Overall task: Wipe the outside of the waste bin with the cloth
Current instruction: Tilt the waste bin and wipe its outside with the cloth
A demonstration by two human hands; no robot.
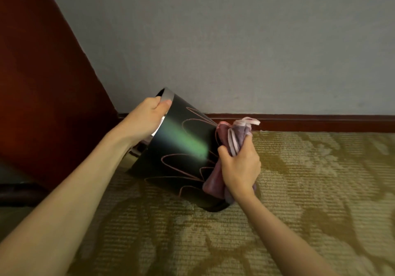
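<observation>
A glossy black waste bin with thin pink line drawings is tilted, its mouth turned up and to the left, its base edge low on the carpet. My left hand grips the bin's grey rim, thumb on the outer side. My right hand is closed on a bunched pink and purple cloth, which is pressed against the bin near its base on the right. Part of the cloth hangs below my right hand.
The bin stands on a patterned olive carpet beside a grey wall with a dark red skirting board. A reddish-brown wooden panel rises at the left, close to the bin's mouth.
</observation>
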